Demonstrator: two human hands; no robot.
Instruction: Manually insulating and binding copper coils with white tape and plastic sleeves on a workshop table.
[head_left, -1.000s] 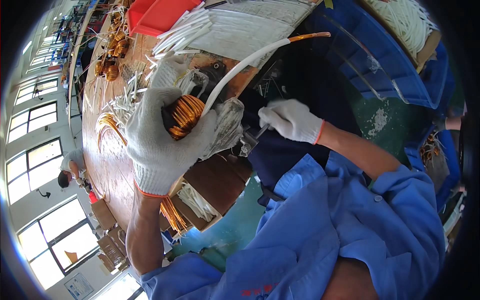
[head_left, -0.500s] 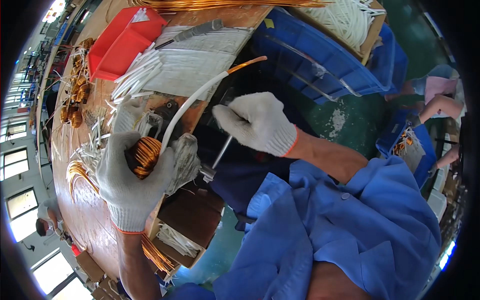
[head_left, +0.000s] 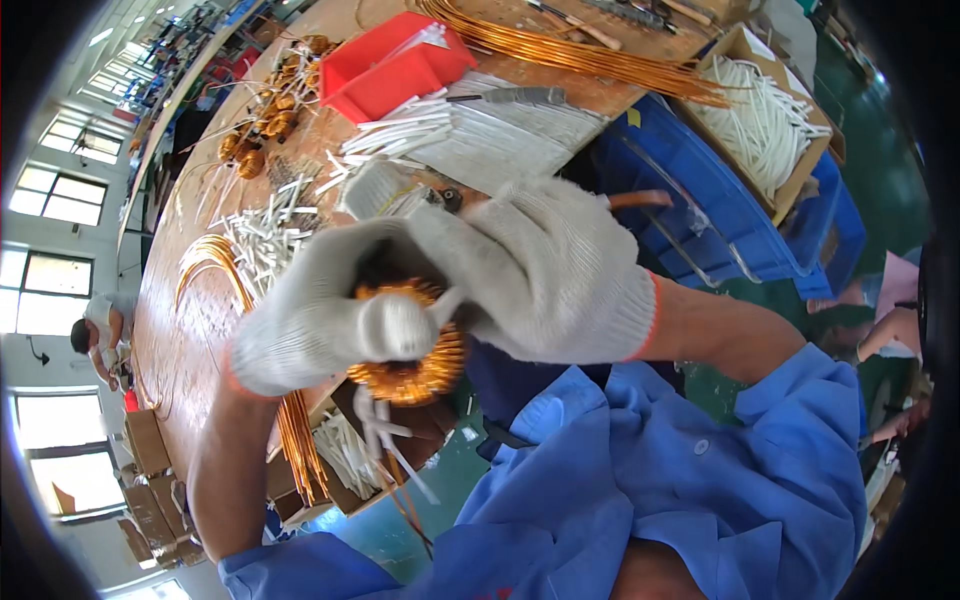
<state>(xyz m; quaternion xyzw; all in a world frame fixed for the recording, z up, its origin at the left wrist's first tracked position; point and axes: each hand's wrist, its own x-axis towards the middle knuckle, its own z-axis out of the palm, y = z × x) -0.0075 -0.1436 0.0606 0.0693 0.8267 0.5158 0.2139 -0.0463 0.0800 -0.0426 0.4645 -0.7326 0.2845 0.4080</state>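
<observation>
A ring-shaped coil of copper wire (head_left: 425,375) hangs upright in front of me. My left hand (head_left: 325,305), in a white knit glove, is closed round it, with the thumb over its near face. My right hand (head_left: 555,275), gloved alike, is closed against the coil's right side and pinches a white-sleeved wire (head_left: 447,305). A bare copper wire end (head_left: 640,198) sticks out beyond the right hand. White-sleeved leads (head_left: 378,425) dangle below the coil. The right fingertips are blurred and partly hidden.
On the wooden table (head_left: 185,330) are a red bin (head_left: 395,85), white tube pieces (head_left: 265,235), finished coils (head_left: 265,125), copper wire bundles (head_left: 560,50) and a grey-handled tool (head_left: 525,96). Right of it stand blue crates (head_left: 690,200) and a carton of white tubes (head_left: 760,120). Other people work nearby.
My right hand has come left to the coil and grips the sleeved wire; the metal rod it was near is out of sight. The coil is raised and turned face-on. The view has shifted.
</observation>
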